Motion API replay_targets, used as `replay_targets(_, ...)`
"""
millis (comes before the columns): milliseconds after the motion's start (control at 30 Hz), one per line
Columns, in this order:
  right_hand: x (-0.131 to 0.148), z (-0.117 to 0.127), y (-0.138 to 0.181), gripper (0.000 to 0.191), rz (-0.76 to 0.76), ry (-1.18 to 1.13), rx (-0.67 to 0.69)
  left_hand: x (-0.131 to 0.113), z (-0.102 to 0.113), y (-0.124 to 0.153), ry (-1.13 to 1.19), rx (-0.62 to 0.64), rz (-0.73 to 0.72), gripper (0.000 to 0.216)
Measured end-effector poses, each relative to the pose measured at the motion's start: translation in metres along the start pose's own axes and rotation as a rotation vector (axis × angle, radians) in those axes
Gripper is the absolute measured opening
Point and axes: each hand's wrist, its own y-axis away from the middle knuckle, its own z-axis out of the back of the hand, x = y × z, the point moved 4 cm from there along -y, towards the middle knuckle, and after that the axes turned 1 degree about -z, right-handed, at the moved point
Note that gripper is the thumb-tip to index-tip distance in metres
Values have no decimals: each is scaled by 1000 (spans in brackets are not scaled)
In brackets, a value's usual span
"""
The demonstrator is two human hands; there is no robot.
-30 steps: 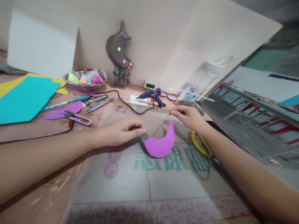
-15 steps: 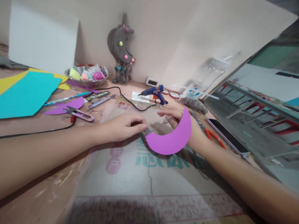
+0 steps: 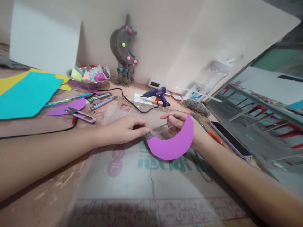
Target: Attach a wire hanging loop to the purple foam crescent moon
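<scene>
A purple crescent moon cutout (image 3: 174, 145) hangs between my hands above the printed plastic sheet. My left hand (image 3: 136, 128) pinches its left tip, where grey yarn (image 3: 150, 135) is wrapped around the end. From that tip a strand of the yarn stretches across the crescent's hollow to my right hand (image 3: 176, 123). The fingers of my right hand are closed on this strand, with the index finger partly extended. The crescent's right horn hides part of that palm. A loose length of yarn trails below my right wrist onto the sheet.
A blue glue gun (image 3: 156, 94) stands behind my hands, its black cord running left. Thread snips (image 3: 81, 115) lie left, orange-handled scissors (image 3: 215, 138) and a phone (image 3: 230, 138) right. A grey yarn bundle (image 3: 196, 107) and a decorated grey moon (image 3: 123, 47) are farther back.
My right hand has turned slightly, its fingers curling in more on the yarn strand. The crescent has dipped a little. My left hand keeps its pinch at the tip.
</scene>
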Motion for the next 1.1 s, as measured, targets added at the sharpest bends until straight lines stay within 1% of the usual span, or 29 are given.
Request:
replay_targets(67,1,5,-1,32,38,126,-36,-2,0,1,-14,9,-24,21)
replay_targets(167,4,13,-3,31,90,385,-138,-3,-1,2,-31,27,-42,22)
replay_targets(267,2,17,-7,30,205,676,-208,-3,0,2,-35,17,-48,24)
replay_targets(333,-5,15,-9,28,282,820,-180,-3,0,2,-20,14,-44,23)
replay_targets(433,-12,5,-7,23,369,929,-23,-2,0,2,14,12,-32,21)
replay_targets(467,-10,3,-5,24,398,937,-8,-1,0,2,19,8,-29,21)
replay_targets(500,-5,1,-2,27,429,924,-22,-1,0,2,21,1,-25,21)
replay_targets(567,7,1,4,29,444,807,-120,-1,0,1,12,-12,-14,21)
replay_targets(600,12,2,7,29,410,698,-166,0,0,1,8,-17,-13,21)
replay_targets(633,15,2,9,29,355,570,-184,0,0,1,2,-18,-14,21)
replay_targets(667,15,1,10,30,287,437,-161,0,0,1,-8,-16,-19,21)
replay_targets(733,9,-4,10,32,148,192,-59,1,-1,0,-31,1,-35,23)
replay_targets(833,-5,-18,9,39,27,-46,126,1,-1,0,-62,15,-45,23)
replay_targets(867,-9,-21,8,42,8,-80,157,1,-1,0,-67,15,-43,23)
replay_targets(933,-14,-24,7,41,-19,-80,175,2,0,0,-78,12,-24,23)
replay_targets(1033,-14,-22,8,36,-53,28,159,1,0,0,-82,9,3,24)
replay_targets(1100,-10,-20,8,38,-49,88,147,0,0,0,-81,6,2,23)
